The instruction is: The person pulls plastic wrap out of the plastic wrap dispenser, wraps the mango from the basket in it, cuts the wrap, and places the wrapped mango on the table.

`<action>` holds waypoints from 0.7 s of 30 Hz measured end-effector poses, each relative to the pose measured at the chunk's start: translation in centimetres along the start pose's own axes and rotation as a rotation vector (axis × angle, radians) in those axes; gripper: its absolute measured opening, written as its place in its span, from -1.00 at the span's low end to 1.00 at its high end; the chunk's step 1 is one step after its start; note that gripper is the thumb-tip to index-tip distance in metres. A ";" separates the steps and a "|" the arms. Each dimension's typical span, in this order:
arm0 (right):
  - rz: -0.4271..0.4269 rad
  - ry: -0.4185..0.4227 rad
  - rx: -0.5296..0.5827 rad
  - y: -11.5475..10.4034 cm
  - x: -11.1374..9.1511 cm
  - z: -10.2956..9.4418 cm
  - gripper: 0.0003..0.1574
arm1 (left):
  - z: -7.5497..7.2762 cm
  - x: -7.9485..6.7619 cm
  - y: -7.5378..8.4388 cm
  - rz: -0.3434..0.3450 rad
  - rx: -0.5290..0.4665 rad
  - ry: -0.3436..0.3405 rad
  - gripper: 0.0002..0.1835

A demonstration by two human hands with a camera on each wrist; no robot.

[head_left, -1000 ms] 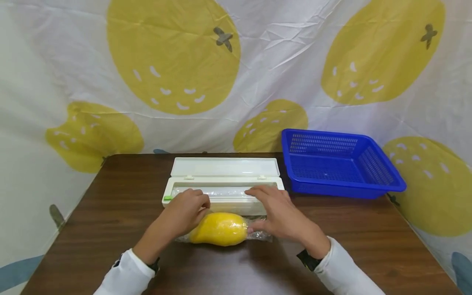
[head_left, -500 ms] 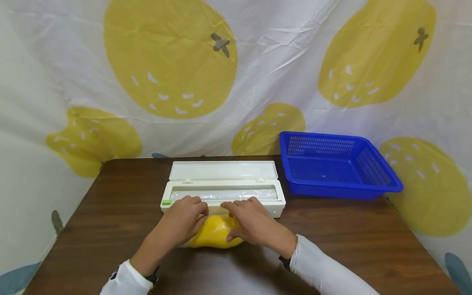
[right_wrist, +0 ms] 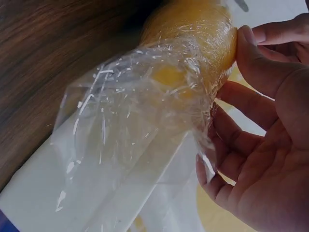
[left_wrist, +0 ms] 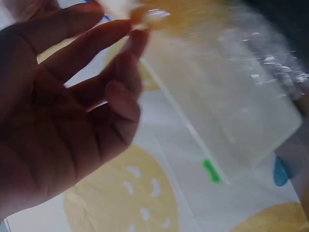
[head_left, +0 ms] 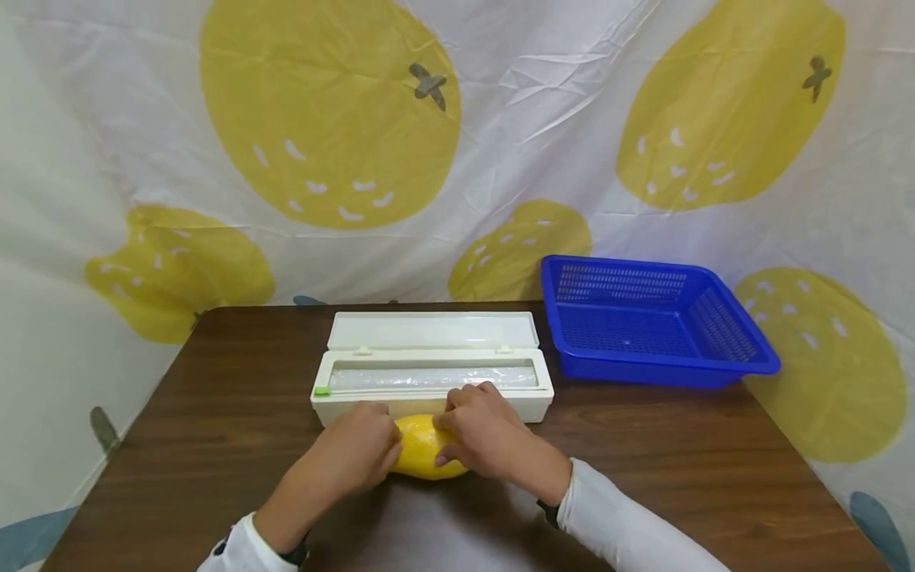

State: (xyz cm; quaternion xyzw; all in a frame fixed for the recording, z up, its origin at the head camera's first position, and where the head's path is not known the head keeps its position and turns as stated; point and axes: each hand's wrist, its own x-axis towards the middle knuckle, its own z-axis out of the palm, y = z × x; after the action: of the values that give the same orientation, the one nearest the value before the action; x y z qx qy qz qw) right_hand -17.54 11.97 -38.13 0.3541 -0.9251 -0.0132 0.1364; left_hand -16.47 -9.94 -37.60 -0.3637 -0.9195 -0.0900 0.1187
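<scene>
A yellow mango [head_left: 426, 447] in clear plastic wrap lies on the table in front of the white wrap box. My left hand [head_left: 360, 446] holds its left end with curled fingers; in the left wrist view the fingertips [left_wrist: 137, 36] meet at the filmy edge of the fruit. At the other end my right hand [head_left: 486, 433] grips the mango. Seen from the right wrist, the thumb [right_wrist: 251, 50] presses the fruit's side and the other fingers curl against the film. A loose, crinkled tail of plastic wrap [right_wrist: 108, 116] spreads out from the mango there.
Behind the mango stands the white wrap box [head_left: 422, 403], its lid [head_left: 432, 330] raised, with a roll of film [head_left: 434, 377] inside and a green slider [head_left: 322, 391] at the left. A blue basket [head_left: 665, 367] sits back right. A fruit-print cloth [head_left: 529, 151] hangs behind the table [head_left: 236, 381].
My right hand has moved left from the film tail and the box onto the mango. Both hands have drawn closer together, and my left fingers have curled in lower over the fruit's left end.
</scene>
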 end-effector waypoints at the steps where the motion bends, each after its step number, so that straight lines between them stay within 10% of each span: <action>1: -0.001 0.008 -0.012 -0.1 0.0 0.0 -0.53 | -0.2 -0.1 0.2 -0.008 -0.017 -0.017 -0.69; 12: -0.036 0.063 -0.078 -0.5 -0.4 0.0 -0.55 | -1.9 2.0 0.5 -0.171 -0.122 -0.130 -0.68; 21: -0.124 0.202 -0.191 -0.9 -1.9 0.2 -0.42 | -1.2 5.7 -1.6 -0.029 -0.336 -0.309 -0.62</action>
State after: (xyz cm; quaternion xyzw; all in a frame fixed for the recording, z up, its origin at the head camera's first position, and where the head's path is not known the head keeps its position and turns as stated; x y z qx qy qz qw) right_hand -15.68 12.51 -38.93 0.3953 -0.8776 -0.0737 0.2609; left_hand -21.45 -7.72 -34.94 -0.3747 -0.9040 -0.1867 -0.0872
